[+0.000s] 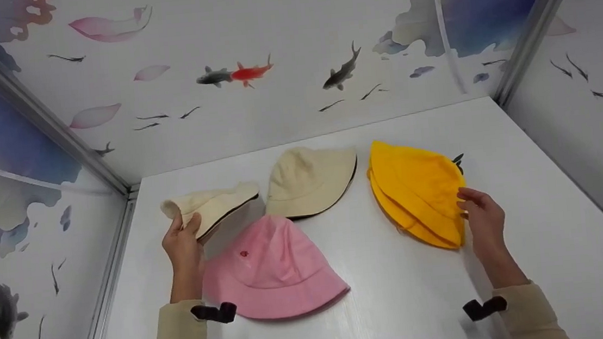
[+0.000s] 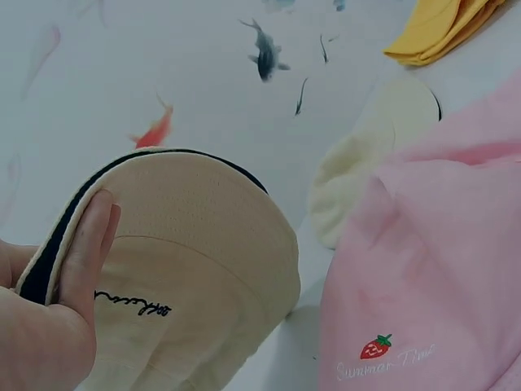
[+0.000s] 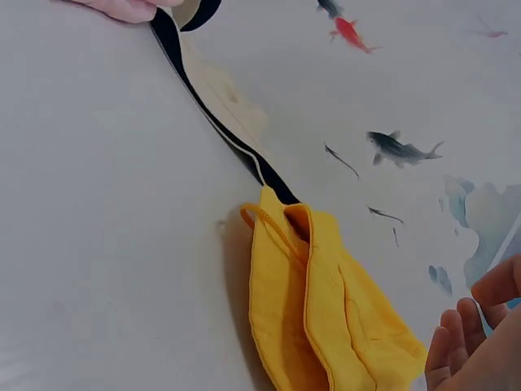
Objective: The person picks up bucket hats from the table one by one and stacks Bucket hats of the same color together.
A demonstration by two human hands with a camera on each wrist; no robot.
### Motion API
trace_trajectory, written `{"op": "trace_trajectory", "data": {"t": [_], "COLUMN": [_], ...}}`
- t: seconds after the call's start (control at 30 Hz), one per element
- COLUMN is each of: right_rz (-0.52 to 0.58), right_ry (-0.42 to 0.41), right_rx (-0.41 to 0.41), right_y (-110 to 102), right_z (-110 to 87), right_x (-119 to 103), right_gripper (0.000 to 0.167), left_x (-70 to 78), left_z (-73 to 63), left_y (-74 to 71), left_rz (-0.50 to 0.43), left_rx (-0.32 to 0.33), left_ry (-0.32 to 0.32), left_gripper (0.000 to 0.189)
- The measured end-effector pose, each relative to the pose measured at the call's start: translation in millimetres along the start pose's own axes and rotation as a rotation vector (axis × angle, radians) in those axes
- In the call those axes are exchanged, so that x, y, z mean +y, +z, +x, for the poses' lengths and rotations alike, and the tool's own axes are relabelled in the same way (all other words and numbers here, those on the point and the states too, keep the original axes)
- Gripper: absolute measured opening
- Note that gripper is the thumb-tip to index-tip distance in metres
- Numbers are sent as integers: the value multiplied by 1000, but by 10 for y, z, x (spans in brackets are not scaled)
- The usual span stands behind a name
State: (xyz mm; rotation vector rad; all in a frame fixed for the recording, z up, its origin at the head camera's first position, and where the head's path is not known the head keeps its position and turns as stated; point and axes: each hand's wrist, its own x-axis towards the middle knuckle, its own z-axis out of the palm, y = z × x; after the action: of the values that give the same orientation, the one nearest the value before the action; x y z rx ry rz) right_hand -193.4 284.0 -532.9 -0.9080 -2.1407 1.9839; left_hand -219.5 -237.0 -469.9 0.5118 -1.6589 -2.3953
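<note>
My left hand (image 1: 182, 251) grips a cream bucket hat (image 1: 222, 203) by its dark-lined brim, thumb on one side and fingers on the other. In the left wrist view this hat (image 2: 203, 269) shows dark stitched lettering and is raised from the table. My right hand (image 1: 486, 221) is at the right edge of a yellow bucket hat (image 1: 418, 192), which lies folded with a thin yellow cord (image 3: 273, 224). In the right wrist view the right hand's fingers (image 3: 457, 334) are loosely bent beside the hat with nothing between them; whether they touch it I cannot tell.
A pink bucket hat (image 1: 275, 275) with a strawberry motif lies between the hands. Behind it rests a second cream bucket hat (image 1: 308, 182) with a dark-edged brim. The white table (image 1: 400, 303) meets fish-patterned panels (image 1: 296, 110) at the back and sides.
</note>
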Motion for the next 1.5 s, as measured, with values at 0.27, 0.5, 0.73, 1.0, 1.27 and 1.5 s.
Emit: {"op": "trace_trajectory", "data": {"t": [0.27,0.5,0.73,1.0,1.27,1.5], "right_rz": [165,143,59,63,-6,-37], "right_ry": [-42,-93,-112,-151,-174,-166], "right_rx": [-121,-264,-360,-475,-562,-736], "right_y": [21,178,392,571,718,828], "right_z": [-146,-291,-501,-653,-820,-901], "right_x": [-6,-7,-51,8,111,183], "right_gripper": [35,27,36,35,40,53], "left_x": [8,55,59,63,45,-45], "left_z": [-70,-218,-373,-571,-758,-923], "left_y": [123,246,430,597,719,874], "left_rz": [-1,133,217,197,219,162], "left_rx": [-13,-9,-43,-120,-184,-295], "left_ry": [72,157,244,289,353,342], "left_gripper": [59,55,54,54,52,51]}}
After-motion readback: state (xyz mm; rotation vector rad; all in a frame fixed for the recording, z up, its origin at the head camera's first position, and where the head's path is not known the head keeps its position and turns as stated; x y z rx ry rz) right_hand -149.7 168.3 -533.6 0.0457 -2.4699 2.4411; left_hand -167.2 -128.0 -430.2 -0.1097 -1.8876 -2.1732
